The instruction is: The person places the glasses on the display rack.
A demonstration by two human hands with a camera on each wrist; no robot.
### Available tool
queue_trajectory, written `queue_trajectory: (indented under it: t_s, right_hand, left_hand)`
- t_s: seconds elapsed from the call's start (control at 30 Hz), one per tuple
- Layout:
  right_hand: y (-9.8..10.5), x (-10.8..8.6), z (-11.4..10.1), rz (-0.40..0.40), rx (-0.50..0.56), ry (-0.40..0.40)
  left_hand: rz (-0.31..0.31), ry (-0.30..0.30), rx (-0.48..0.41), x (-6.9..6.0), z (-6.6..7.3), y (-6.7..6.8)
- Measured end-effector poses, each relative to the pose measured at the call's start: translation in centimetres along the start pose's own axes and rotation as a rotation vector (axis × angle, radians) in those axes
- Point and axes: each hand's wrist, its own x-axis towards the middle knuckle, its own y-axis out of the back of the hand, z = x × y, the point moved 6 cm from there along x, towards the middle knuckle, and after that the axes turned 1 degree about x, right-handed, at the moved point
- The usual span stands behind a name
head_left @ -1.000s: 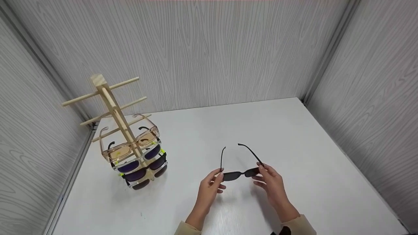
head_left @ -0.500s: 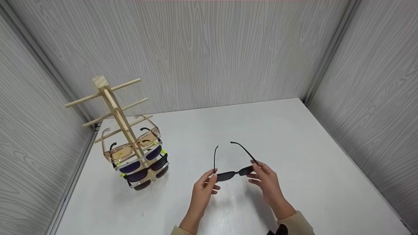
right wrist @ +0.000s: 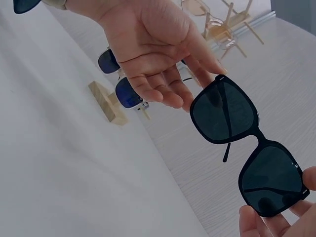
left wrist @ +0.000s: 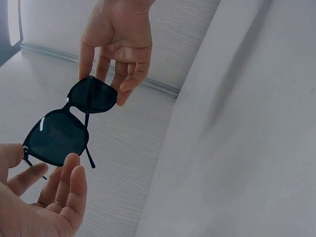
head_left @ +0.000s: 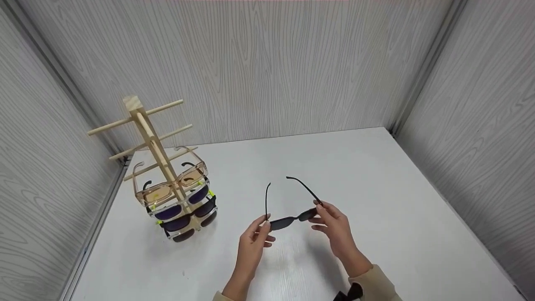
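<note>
Black sunglasses [head_left: 282, 223] with dark lenses are held above the white table, their temples unfolded and pointing away from me. My left hand [head_left: 252, 246] pinches the left hinge corner between thumb and forefinger. At the opposite corner, my right hand [head_left: 337, 230] pinches the frame in the same way, a little higher, so the front tilts. In the left wrist view, the left hand [left wrist: 42, 207] is at lower left and the right hand [left wrist: 121, 42] at the top. The right wrist view shows both lenses of the sunglasses [right wrist: 224, 111] between the hands.
A wooden eyewear stand [head_left: 156, 152] rises at the left of the table [head_left: 267, 167]. Peach-framed glasses [head_left: 159, 194] hang above several dark-lensed pairs on its lower rungs; its upper rungs are bare. Grey wood-grain panels [head_left: 267, 71] enclose the back and sides.
Both hands have carried the sunglasses left and slightly up in the head view. The right end of the frame has risen relative to the left. The grip looks the same.
</note>
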Motion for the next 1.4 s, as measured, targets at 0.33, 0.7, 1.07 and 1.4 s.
queue_trajectory:
  t_s: [0.33, 0.7, 1.07, 1.4]
  right_hand:
    - [-1.5, 0.4, -1.5, -0.040, 0.021, 0.018]
    - [-3.0, 0.6, -3.2, -0.089, 0.053, 0.038]
    - [-4.2, 1.0, -5.1, -0.143, 0.091, 0.068]
    - [-5.7, 1.4, -7.5, -0.213, 0.107, 0.119]
  left_hand:
    - [0.030, -0.073, 0.067, -1.6, 5.2, 0.9]
    - [0.072, -0.142, 0.105, -2.0, 7.6, 2.0]
    - [0.119, -0.205, 0.140, -2.3, 9.9, 2.7]
    - [0.142, -0.291, 0.123, -2.4, 12.2, 3.4]
